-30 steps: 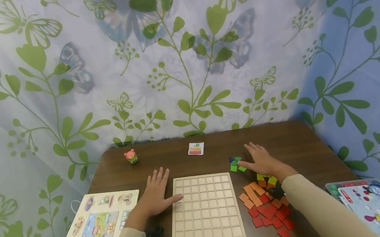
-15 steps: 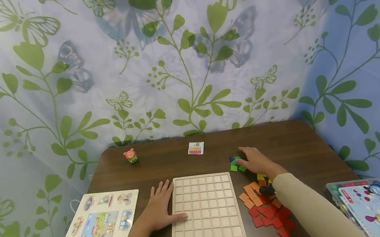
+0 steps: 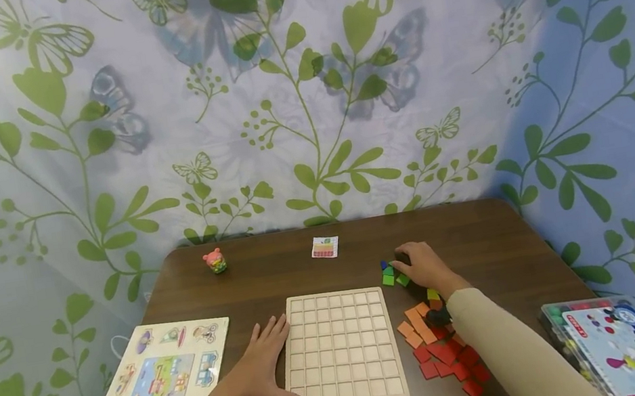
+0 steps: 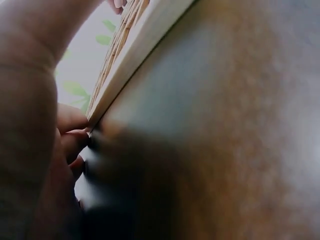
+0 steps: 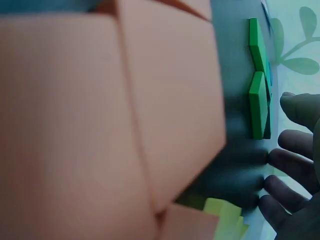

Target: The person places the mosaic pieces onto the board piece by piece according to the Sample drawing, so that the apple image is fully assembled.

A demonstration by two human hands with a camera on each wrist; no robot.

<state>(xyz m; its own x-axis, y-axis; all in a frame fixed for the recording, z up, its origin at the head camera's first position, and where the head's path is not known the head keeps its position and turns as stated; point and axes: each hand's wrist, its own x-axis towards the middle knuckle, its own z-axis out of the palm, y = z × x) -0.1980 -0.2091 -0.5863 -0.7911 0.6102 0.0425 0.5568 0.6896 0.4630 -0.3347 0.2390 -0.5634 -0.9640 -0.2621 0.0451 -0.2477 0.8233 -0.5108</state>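
My left hand (image 3: 256, 373) rests along the left edge of a square wooden grid board (image 3: 340, 348), fingers extended and thumb at its near left corner. In the left wrist view, its fingers (image 4: 72, 142) touch the board's side (image 4: 142, 50). My right hand (image 3: 424, 265) hovers over the small group of green tiles (image 3: 388, 280) beyond the board's right side. From the right wrist, the fingers (image 5: 295, 167) appear bent and apart, near green tiles (image 5: 258, 105), with nothing seen between them. A blue tile (image 3: 383, 265) lies beside the green ones.
Orange tiles (image 3: 418, 323) and red tiles (image 3: 452, 356) lie right of the board, with yellow tiles (image 3: 432, 294) behind. A small pattern card (image 3: 325, 247) and a pink-topped figurine (image 3: 215, 261) stand farther back. A picture puzzle (image 3: 156, 393) lies left, a plastic box (image 3: 623, 344) right.
My left hand has slid nearer along the board's left edge, its thumb moving down to the near corner. My right hand has drawn left over the green tiles, its fingers bending from a spread pose.
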